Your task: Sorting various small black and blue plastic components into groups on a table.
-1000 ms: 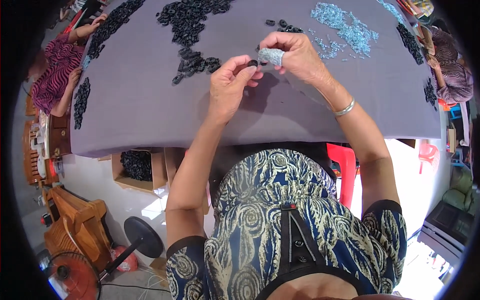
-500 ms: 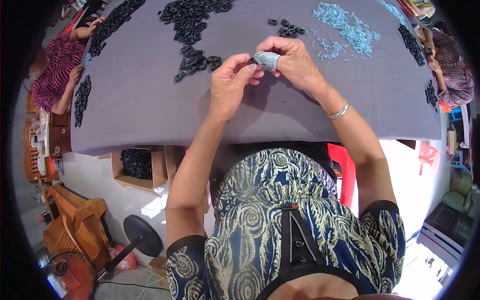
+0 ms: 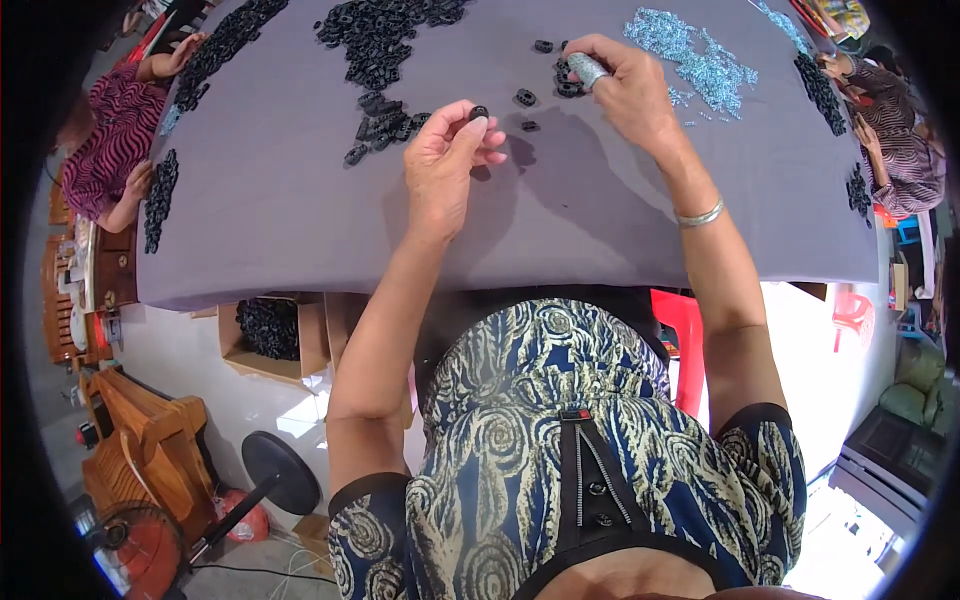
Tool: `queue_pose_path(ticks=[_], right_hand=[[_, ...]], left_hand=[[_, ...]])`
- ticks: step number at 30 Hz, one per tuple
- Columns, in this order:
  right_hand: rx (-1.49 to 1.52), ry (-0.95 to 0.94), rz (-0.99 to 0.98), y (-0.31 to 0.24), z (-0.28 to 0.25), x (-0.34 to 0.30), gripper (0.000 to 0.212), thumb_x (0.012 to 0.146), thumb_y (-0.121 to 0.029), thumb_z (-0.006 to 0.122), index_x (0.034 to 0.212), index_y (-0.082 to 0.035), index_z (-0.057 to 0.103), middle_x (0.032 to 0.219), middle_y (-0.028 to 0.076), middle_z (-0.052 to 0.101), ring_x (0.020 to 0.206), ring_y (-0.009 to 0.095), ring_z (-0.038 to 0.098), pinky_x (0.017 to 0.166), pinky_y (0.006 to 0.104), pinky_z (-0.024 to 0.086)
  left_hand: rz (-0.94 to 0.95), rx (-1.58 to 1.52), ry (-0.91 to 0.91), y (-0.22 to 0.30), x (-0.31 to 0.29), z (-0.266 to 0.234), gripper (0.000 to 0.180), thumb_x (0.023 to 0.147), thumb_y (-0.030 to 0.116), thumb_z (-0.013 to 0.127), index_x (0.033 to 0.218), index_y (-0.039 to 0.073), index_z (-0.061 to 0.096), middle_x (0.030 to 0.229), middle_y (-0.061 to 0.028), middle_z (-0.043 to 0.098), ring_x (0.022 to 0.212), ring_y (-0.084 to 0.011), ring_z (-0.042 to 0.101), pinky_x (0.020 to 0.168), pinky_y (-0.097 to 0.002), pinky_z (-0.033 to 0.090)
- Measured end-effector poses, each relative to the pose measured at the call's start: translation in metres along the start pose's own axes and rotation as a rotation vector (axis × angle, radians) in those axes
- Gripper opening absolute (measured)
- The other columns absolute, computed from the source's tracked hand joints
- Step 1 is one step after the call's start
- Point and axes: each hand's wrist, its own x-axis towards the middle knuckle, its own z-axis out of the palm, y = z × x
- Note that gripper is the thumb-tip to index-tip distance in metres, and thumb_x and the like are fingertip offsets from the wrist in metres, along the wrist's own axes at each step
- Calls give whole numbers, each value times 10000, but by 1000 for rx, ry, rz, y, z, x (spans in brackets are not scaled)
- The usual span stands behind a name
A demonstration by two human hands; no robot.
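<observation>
My left hand (image 3: 442, 165) is raised over the near part of the table, pinching a small black plastic piece (image 3: 479, 113) between thumb and fingertips. To its right, my right hand (image 3: 632, 95) hovers beside a small cluster of similar black pieces (image 3: 569, 88). A silvery wrap (image 3: 587, 69) covers its thumb. The thumb and index tips are drawn together; whatever is between them, if anything, cannot be made out. Two loose pieces, one oval (image 3: 526, 97) and one smaller-looking (image 3: 530, 126), lie between the hands. Just beyond the right hand spreads a heap of tiny pale-blue metallic springs (image 3: 715, 75).
A large heap of black pieces (image 3: 380, 45) spreads over the grey tablecloth (image 3: 300, 220). Other people sit at the left (image 3: 110, 150) and right (image 3: 900, 130) edges, beside more black pieces. A cardboard box (image 3: 315, 335) of black pieces stands below. A fan (image 3: 135, 540) is lower left.
My hands have parted: the right moved away and to the right, toward the small cluster, while the left shifted slightly left. Two black pieces now show on the cloth between them.
</observation>
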Motion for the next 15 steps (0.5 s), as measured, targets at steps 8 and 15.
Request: queue_pose_path(ticks=[8,15], right_hand=[[-133,-255,-169,-1,7,12,227,815,2,524,1014,-20,630,856,110,664,719,232,598,660,343,472],[-188,-313,-333,0,20,11,243,768,35,521,980,-12,630,854,128,650,740,288,599,674,366,470]], left_hand=[[-4,34,18,-2,-1,0,211,910,90,585,1101,2,602,936,-79,637,761,-119,635,606,-252,543],[-9,19,2,0,0,0,229,920,67,573,1134,-15,573,966,-101,637,784,-140,620,652,-280,531]])
